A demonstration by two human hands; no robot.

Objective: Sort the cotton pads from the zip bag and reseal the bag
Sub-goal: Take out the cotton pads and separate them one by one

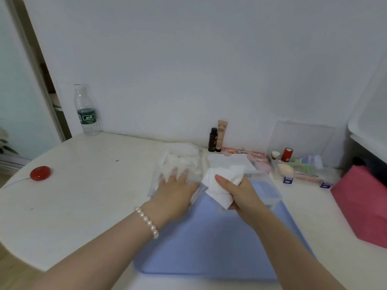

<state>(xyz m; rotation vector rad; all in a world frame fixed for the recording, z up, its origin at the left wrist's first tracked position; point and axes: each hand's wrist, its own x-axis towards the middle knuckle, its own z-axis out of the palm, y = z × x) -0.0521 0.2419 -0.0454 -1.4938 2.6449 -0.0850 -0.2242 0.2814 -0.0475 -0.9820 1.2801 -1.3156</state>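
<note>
— Fingers of the right hand [236,191], what are they doing?
— They are curling round a bunch of white cotton pads [222,185], with the thumb lying across the front and pinching the bunch against the palm.
— And where is that bunch sitting?
— It is hanging just above the far edge of the blue mat [209,243], close to the centre of the white table [83,195].
— What about the left hand [176,189]?
— It is lying flat at nine o'clock from the bunch, fingers straight and slightly spread, pressing down on the clear zip bag [180,162]. More white pads are showing inside the bag, which is stretching toward twelve o'clock from that hand.
— Is anything on the wrist?
— A pearl bracelet [147,222] is circling the left wrist.
— What is lying farther out?
— A clear plastic box [270,195] is sitting at three o'clock, just beside the right hand. A BB cream tube [221,135] and a dark little bottle [213,140] are standing at twelve o'clock by the wall. A water bottle [86,110] is standing at ten o'clock, and a red round object [40,173] is resting at nine o'clock.
</note>
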